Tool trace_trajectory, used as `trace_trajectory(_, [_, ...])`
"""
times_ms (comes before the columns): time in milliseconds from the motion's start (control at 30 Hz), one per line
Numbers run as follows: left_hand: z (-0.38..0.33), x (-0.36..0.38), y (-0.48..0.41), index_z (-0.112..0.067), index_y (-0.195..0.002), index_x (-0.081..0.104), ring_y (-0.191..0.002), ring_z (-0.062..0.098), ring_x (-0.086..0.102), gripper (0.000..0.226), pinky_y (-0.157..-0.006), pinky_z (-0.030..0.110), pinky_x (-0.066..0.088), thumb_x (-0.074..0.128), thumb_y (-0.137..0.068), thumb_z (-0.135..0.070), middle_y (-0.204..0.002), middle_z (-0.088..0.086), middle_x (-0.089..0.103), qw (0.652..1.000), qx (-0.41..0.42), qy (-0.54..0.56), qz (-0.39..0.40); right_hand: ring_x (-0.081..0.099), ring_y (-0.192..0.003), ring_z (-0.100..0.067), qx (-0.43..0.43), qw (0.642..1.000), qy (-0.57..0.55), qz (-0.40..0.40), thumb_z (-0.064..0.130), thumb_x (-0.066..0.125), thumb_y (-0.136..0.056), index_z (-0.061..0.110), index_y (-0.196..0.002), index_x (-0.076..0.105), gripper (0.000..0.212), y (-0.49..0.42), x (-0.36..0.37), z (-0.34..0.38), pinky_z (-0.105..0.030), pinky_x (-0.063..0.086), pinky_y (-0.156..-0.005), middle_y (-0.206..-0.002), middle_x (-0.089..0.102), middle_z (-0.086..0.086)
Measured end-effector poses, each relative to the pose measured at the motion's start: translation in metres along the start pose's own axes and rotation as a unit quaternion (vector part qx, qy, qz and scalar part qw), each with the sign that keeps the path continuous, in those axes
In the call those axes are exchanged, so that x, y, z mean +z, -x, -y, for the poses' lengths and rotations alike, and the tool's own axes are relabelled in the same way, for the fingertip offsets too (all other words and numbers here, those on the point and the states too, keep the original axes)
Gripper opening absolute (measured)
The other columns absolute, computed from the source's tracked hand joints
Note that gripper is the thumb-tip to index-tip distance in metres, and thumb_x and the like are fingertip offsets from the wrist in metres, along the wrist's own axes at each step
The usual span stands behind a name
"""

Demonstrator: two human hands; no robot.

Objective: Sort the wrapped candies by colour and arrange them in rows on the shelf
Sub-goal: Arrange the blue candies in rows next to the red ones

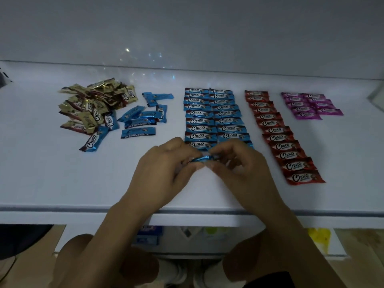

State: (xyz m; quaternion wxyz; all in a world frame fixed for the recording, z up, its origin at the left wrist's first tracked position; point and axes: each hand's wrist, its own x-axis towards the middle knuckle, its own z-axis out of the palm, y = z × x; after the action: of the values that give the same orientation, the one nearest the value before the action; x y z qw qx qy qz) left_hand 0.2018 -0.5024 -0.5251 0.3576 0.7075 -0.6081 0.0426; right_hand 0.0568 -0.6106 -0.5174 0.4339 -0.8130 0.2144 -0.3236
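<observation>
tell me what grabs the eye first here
The left hand and right hand pinch one blue foil-wrapped candy at the front centre of the white shelf. Behind it runs a double column of blue wrapped candies, then a single column of red wrapped candies and a small block of purple wrapped candies to the right. An unsorted heap of gold wrapped candies lies far left.

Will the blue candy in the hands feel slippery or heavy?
Probably slippery: the blue candy glints like foil. Likely light: the left hand and right hand pinch it by fingertips. Unlikely to roll: the blue rows lie flat.
</observation>
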Motion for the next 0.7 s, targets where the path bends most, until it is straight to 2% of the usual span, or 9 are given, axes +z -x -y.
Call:
trace_trajectory(67, [-0.006,-0.004,-0.002,-0.025,-0.105,0.057,-0.067,0.009,0.055,0.025,-0.05,0.022,0.042,0.049,-0.092,-0.045,-0.082,-0.009,0.063,0.996,-0.051,0.074,0.0,0.061,-0.082,-0.001,0.021,0.998,-0.06,-0.023,0.02,0.073,-0.081,0.031,-0.094,0.059,0.021,-0.001,0.003,0.004,-0.012,0.047,-0.069,-0.088,0.065,0.018])
trace_trajectory(167, [-0.004,-0.005,-0.002,-0.02,-0.101,0.054,-0.066,0.008,0.059,0.017,-0.05,0.014,0.04,0.058,-0.093,-0.034,-0.077,-0.01,0.063,0.982,-0.098,0.16,0.001,0.062,-0.082,0.0,0.03,0.998,-0.055,0.023,0.025,0.071,-0.083,0.032,-0.087,0.056,0.017,0.0,0.014,0.008,-0.011,0.047,-0.07,-0.087,0.065,0.015])
trace_trajectory(267, [0.0,-0.005,0.0,-0.019,-0.099,0.065,-0.078,0.003,0.058,0.016,-0.064,0.008,0.041,0.064,-0.089,-0.031,-0.089,-0.016,0.06,0.99,-0.061,0.131,0.005,0.064,-0.085,-0.004,0.029,0.996,-0.078,0.039,0.021,0.071,-0.084,0.032,-0.083,0.055,0.02,-0.001,0.016,0.008,-0.013,0.05,-0.072,-0.088,0.066,0.011])
trace_trajectory(367, [-0.002,-0.004,0.002,-0.027,-0.105,0.066,-0.079,0.006,0.057,0.021,-0.063,0.01,0.044,0.064,-0.087,-0.036,-0.09,-0.013,0.057,0.988,-0.049,0.147,0.017,0.064,-0.085,-0.004,0.022,0.995,-0.086,0.042,0.02,0.068,-0.082,0.033,-0.083,0.056,0.017,-0.002,0.012,0.005,-0.019,0.052,-0.074,-0.088,0.066,0.015])
trace_trajectory(467, [-0.006,-0.005,0.002,-0.025,-0.11,0.065,-0.085,0.007,0.06,0.034,-0.062,0.012,0.048,0.052,-0.084,-0.044,-0.099,-0.013,0.063,0.981,-0.068,0.175,0.041,0.06,-0.082,0.002,0.005,0.998,-0.064,0.021,0.015,0.067,-0.085,0.034,-0.086,0.058,0.022,-0.003,0.009,0.004,-0.01,0.045,-0.068,-0.085,0.065,0.024])
trace_trajectory(533, [-0.003,-0.005,0.002,-0.025,-0.11,0.068,-0.085,0.005,0.059,0.033,-0.065,0.01,0.044,0.047,-0.09,-0.042,-0.095,-0.016,0.063,0.988,-0.065,0.139,0.02,0.059,-0.085,0.004,0.003,0.999,-0.021,0.024,0.02,0.068,-0.085,0.033,-0.09,0.062,0.016,-0.004,0.009,0.003,-0.007,0.043,-0.071,-0.083,0.064,0.025])
trace_trajectory(600, [0.001,-0.003,0.002,-0.027,-0.106,0.072,-0.081,0.004,0.057,0.027,-0.064,0.01,0.041,0.051,-0.092,-0.036,-0.087,-0.013,0.064,0.99,-0.086,0.113,0.004,0.059,-0.088,0.004,0.008,0.998,0.057,0.031,0.031,0.068,-0.084,0.032,-0.098,0.065,0.014,-0.005,0.008,0.002,-0.007,0.044,-0.073,-0.088,0.063,0.023])
trace_trajectory(700, [0.0,-0.001,0.004,-0.028,-0.104,0.072,-0.072,0.008,0.056,0.023,-0.06,0.018,0.043,0.056,-0.089,-0.035,-0.08,-0.011,0.065,0.989,-0.122,0.079,-0.013,0.057,-0.079,0.008,0.038,0.995,0.092,0.022,0.031,0.068,-0.084,0.03,-0.098,0.064,0.015,-0.005,0.005,-0.003,-0.005,0.044,-0.068,-0.082,0.06,0.022])
